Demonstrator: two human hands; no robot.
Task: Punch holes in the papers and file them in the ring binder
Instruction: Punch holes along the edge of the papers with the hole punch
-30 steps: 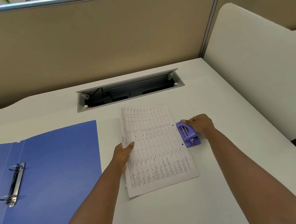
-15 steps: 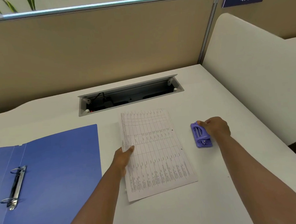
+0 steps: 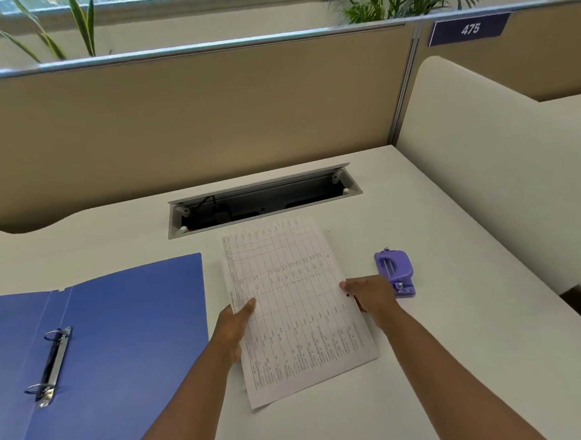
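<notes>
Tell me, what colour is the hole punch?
Purple. The punch shows best in the head view, on the desk right of the papers.

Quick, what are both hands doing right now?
Left hand: pinches the papers at their left edge.
Right hand: grips the papers' right edge.

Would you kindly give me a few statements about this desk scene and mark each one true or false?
1. Both the left hand and the right hand hold the papers. True.
2. The hole punch sits left of the papers. False: it sits to their right.
3. The ring binder lies open. True.
4. The papers are already on the binder's rings. False: they are still on the desk.
</notes>
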